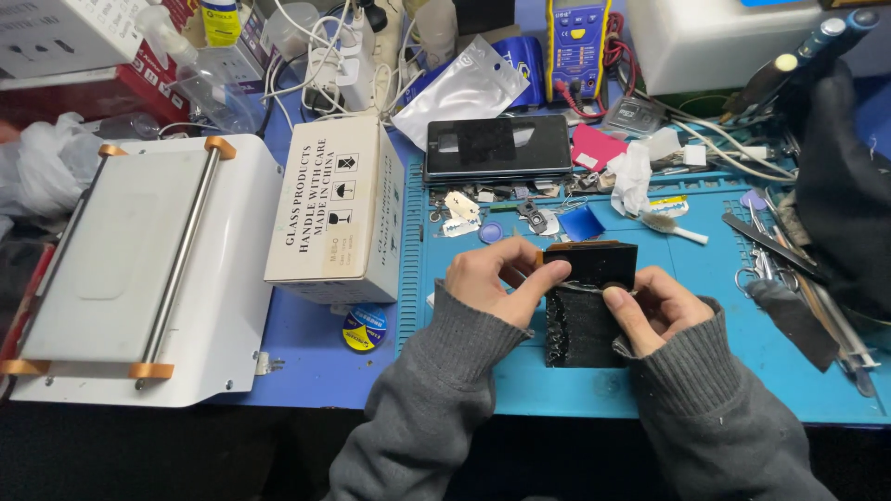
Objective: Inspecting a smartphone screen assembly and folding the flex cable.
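Cluttered blue work mat [650, 380] lies under two hands, the left hand [492, 278] and right hand [654, 306] each pinching a black phone panel [594, 264] with crinkled black film [577, 329], just right of a cardboard box [336, 209].

Flat black rectangular panel [594, 263] with orange-edged top, held level above blue mat, crinkled glossy black film [577, 325] (partly peeled) hanging beneath it.
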